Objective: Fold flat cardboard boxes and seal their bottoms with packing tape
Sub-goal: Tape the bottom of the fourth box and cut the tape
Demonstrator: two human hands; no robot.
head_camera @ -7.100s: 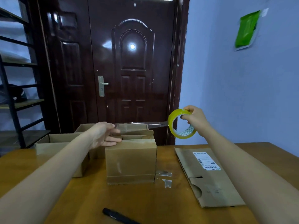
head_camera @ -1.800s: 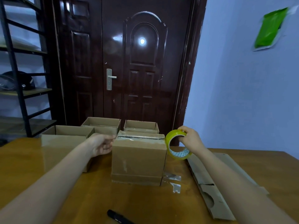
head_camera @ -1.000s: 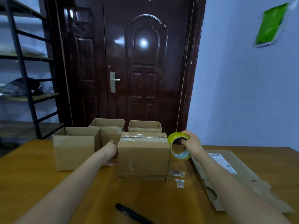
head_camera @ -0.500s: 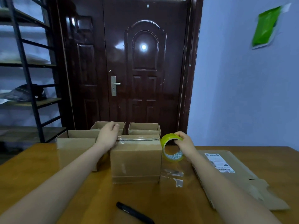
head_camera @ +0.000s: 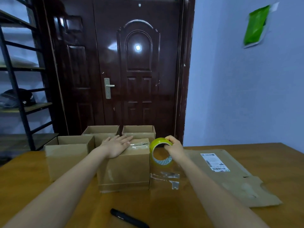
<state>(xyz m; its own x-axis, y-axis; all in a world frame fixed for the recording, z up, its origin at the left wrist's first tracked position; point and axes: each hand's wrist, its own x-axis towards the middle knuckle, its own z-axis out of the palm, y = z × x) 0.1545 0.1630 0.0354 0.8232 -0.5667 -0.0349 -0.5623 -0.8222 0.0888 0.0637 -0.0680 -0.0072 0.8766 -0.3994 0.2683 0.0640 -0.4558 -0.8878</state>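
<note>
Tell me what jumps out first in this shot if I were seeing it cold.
The yellow tape roll, gripped by the right hand beside the centre box, catches the eye first. Next comes the left hand lying flat, fingers straight, on that box's taped top. Behind stand three open boxes, and a flattened carton lies to the right on the wooden table.

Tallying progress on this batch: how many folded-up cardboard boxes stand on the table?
4. One under the left hand, its top taped; one open-topped at the left; two open-topped behind, back left and back right. Others may be hidden behind them.
</note>
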